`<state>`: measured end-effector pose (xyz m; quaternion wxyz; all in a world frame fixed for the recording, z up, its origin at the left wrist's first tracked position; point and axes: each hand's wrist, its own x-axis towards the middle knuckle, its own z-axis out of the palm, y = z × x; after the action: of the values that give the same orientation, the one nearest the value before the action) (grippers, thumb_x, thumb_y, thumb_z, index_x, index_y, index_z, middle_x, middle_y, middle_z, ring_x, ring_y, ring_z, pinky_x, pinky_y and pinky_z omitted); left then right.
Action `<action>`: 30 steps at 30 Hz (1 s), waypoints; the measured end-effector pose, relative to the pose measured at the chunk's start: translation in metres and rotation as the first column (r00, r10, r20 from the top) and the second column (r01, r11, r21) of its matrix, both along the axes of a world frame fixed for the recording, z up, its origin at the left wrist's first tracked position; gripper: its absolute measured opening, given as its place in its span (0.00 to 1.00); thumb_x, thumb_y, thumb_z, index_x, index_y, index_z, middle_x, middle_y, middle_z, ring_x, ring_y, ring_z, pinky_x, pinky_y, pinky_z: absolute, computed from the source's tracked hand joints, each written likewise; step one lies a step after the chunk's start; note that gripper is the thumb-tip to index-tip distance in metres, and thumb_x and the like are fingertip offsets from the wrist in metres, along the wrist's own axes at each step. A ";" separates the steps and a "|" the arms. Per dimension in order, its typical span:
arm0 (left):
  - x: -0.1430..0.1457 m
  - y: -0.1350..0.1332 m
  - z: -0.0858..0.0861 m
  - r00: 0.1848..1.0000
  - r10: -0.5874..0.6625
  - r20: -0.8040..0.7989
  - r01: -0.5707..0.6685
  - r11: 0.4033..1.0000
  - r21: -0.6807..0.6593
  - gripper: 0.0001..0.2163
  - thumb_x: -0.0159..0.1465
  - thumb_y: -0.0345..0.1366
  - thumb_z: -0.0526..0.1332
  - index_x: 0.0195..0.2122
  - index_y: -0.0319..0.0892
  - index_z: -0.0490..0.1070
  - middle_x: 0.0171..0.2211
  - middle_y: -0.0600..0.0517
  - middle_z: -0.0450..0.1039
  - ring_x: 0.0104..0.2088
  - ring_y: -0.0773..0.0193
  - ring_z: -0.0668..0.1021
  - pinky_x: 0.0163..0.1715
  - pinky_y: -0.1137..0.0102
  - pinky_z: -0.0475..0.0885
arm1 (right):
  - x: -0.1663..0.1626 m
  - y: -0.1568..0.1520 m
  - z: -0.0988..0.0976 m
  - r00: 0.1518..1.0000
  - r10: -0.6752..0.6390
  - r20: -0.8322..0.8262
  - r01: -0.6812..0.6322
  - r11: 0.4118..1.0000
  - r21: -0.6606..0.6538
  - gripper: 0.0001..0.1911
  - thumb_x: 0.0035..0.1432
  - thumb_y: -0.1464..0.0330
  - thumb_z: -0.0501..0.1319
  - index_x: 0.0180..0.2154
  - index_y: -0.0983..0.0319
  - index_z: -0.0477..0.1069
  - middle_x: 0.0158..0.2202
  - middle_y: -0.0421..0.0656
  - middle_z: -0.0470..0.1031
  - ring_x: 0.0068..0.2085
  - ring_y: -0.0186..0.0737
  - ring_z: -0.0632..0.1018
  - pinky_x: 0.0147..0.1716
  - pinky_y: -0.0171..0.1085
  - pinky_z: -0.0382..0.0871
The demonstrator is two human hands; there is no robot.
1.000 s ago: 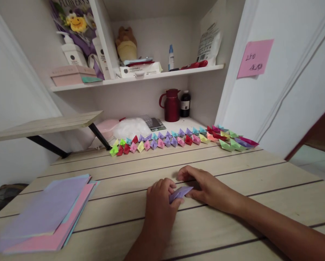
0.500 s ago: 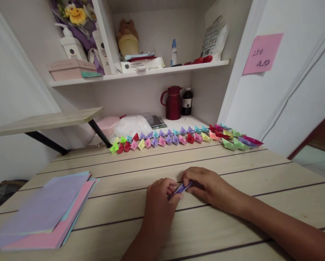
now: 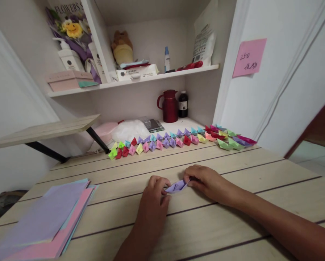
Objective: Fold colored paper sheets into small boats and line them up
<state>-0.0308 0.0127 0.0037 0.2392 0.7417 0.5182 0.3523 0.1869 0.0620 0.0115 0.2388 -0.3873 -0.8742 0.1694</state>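
A small purple folded paper boat [image 3: 176, 186] is held just above the wooden table [image 3: 233, 224] between both hands. My left hand [image 3: 154, 197] pinches its left end with closed fingers. My right hand [image 3: 205, 182] pinches its right end, fingers curled. Behind them, two rows of several finished paper boats [image 3: 178, 139] in many colours line the far edge of the table.
A stack of purple, pink and blue paper sheets [image 3: 46, 221] lies at the front left. A raised wooden shelf board [image 3: 45, 128] juts out at the left. A red jug [image 3: 169, 106] and dark bottle [image 3: 183, 104] stand at the back, under a cluttered wall shelf [image 3: 135, 79].
The purple paper has gone from a flat folded piece pressed on the table to a stretched boat shape pulled apart between both hands. The hands have moved slightly apart.
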 end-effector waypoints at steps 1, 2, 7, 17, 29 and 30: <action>0.000 0.000 0.001 1.000 -0.006 -0.031 0.007 1.000 0.010 0.16 0.53 0.19 0.54 0.37 0.46 0.68 0.41 0.53 0.68 0.38 0.65 0.73 0.40 0.69 0.67 | 0.000 0.000 0.000 1.000 0.007 -0.001 -0.007 1.000 0.005 0.07 0.56 0.76 0.57 0.32 0.59 0.69 0.31 0.41 0.74 0.35 0.40 0.72 0.36 0.36 0.63; 0.000 0.001 0.003 0.998 -0.013 -0.063 0.014 1.000 0.020 0.15 0.53 0.20 0.54 0.36 0.46 0.69 0.40 0.53 0.69 0.39 0.64 0.73 0.41 0.69 0.67 | 0.000 0.000 0.000 1.000 0.015 -0.003 -0.014 1.000 0.011 0.07 0.56 0.76 0.57 0.32 0.59 0.69 0.31 0.41 0.74 0.36 0.40 0.72 0.36 0.36 0.63; 0.002 0.001 0.007 0.973 -0.017 -0.231 0.030 0.998 0.053 0.08 0.58 0.24 0.57 0.30 0.45 0.72 0.33 0.54 0.73 0.37 0.62 0.73 0.38 0.68 0.65 | 0.000 -0.001 0.001 0.999 0.049 -0.020 -0.048 0.999 0.023 0.08 0.57 0.76 0.56 0.33 0.59 0.70 0.33 0.41 0.74 0.38 0.41 0.73 0.38 0.37 0.64; 0.004 -0.002 0.005 0.800 -0.003 -0.599 0.146 0.971 0.189 0.05 0.65 0.30 0.58 0.31 0.44 0.71 0.30 0.54 0.74 0.32 0.62 0.72 0.35 0.66 0.60 | -0.002 -0.005 0.003 0.995 0.100 0.029 -0.101 0.994 0.047 0.08 0.59 0.75 0.55 0.33 0.58 0.70 0.32 0.42 0.75 0.37 0.41 0.72 0.38 0.37 0.63; 0.008 -0.004 0.005 0.782 0.041 -0.622 0.161 0.951 0.265 0.08 0.65 0.29 0.58 0.29 0.44 0.71 0.27 0.55 0.71 0.29 0.64 0.70 0.32 0.66 0.57 | -0.003 -0.013 0.012 0.994 0.102 -0.023 -0.104 0.993 -0.058 0.05 0.55 0.72 0.61 0.36 0.58 0.69 0.38 0.42 0.75 0.41 0.42 0.73 0.41 0.39 0.65; 0.008 -0.004 0.005 0.785 0.039 -0.618 0.158 0.952 0.261 0.08 0.64 0.29 0.58 0.29 0.44 0.71 0.27 0.55 0.71 0.29 0.64 0.70 0.32 0.66 0.57 | -0.003 -0.014 0.013 0.993 0.104 -0.049 -0.108 0.990 -0.088 0.08 0.54 0.69 0.64 0.38 0.58 0.69 0.42 0.43 0.74 0.43 0.43 0.73 0.43 0.39 0.65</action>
<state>-0.0227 0.0085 0.0088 -0.0468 0.8593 0.4843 0.1574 0.1838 0.0482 0.0243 0.2311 -0.3470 -0.8794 0.2300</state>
